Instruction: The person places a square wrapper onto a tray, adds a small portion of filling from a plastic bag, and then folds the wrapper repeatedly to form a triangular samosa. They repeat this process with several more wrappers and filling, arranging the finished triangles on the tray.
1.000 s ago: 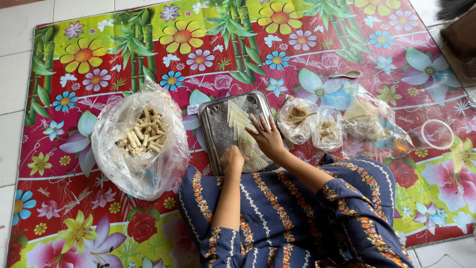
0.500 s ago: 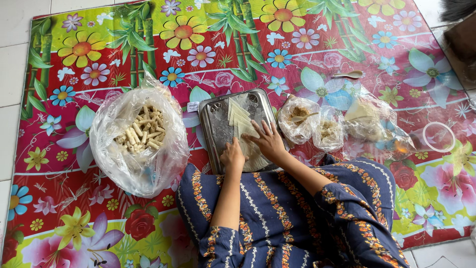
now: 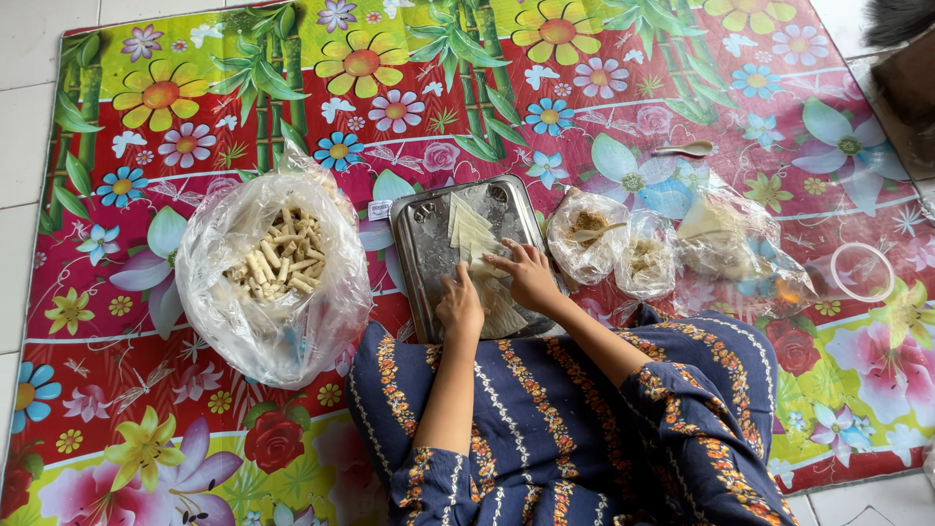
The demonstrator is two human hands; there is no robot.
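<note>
- Surroundings: a floral mat covers the tiled floor. On it, left of the metal tray, stands a large clear bag, open at the top and filled with pale rolled sticks.
- Right of the tray lie three smaller clear bags: one with brown filling and a spoon, a second just beside it, and a third farther right.
- A lone spoon lies on the mat beyond them; a clear ring lies at far right.
- Nothing lies between the hands and the tray; the blue patterned garment covers the tray's near edge.
- Pale wrapper sheets lie overlapped on the tray, their row running from the far edge toward the person, pointed corners away.
- Left hand: resting on the tray's near part, fingers together, beside the sheets.
- Right hand: fingers slightly spread, fingertips pressing on the sheets.
</note>
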